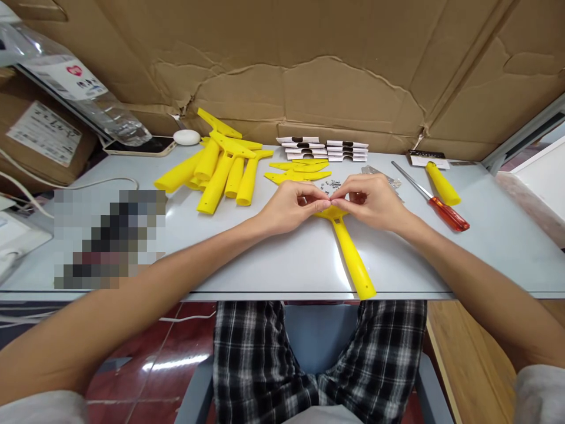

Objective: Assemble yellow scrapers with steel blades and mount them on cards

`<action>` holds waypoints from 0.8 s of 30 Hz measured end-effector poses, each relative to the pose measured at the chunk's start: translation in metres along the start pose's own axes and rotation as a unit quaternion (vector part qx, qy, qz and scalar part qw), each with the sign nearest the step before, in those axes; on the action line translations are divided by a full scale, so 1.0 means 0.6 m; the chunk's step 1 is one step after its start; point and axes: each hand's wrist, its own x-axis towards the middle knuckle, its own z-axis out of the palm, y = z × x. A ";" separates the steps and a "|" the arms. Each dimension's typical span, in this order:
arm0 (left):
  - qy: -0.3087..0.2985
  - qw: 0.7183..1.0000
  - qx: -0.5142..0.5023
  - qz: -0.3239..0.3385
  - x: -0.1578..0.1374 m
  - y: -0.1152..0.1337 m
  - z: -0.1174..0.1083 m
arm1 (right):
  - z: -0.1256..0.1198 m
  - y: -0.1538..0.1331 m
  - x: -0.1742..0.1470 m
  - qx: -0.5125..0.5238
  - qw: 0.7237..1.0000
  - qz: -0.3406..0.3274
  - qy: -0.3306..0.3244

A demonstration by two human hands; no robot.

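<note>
Pale desk (273, 265); left hand (291, 206), right hand (375, 201) partly hiding yellow handle (353, 256)

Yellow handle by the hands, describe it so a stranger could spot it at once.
On the pale table, the left hand and right hand meet. From beneath them, a yellow handle runs to the table's front edge; the other yellow pieces lie farther back.

The left hand (295, 206) and right hand (369, 200) meet, fingertips pinched together, over the head of a yellow handle (353, 254), whose shaft reaches the near edge of the surface (273, 268). Anything between the fingertips is too small to tell. Small metal pieces (334, 184) lie just beyond; a screwdriver (445, 212) with a red grip lies to the right.
</note>
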 end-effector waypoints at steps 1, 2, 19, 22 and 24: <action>0.000 1.000 -0.006 -0.004 0.000 -0.001 0.000 | 0.000 -0.001 0.000 -0.003 1.000 0.005 0.000; -0.001 1.000 -0.012 -0.009 0.000 -0.001 0.001 | 0.001 -0.001 0.000 -0.007 1.000 0.009 0.000; -0.035 0.994 0.092 0.040 -0.004 0.004 0.000 | -0.020 0.024 0.006 -0.071 0.991 0.082 -0.079; -0.053 0.988 0.128 0.067 -0.004 0.001 -0.007 | -0.030 0.035 0.006 -0.081 0.990 0.084 -0.083; -0.062 0.981 0.163 0.083 -0.002 -0.001 -0.016 | -0.034 0.038 0.005 -0.081 0.990 0.075 -0.085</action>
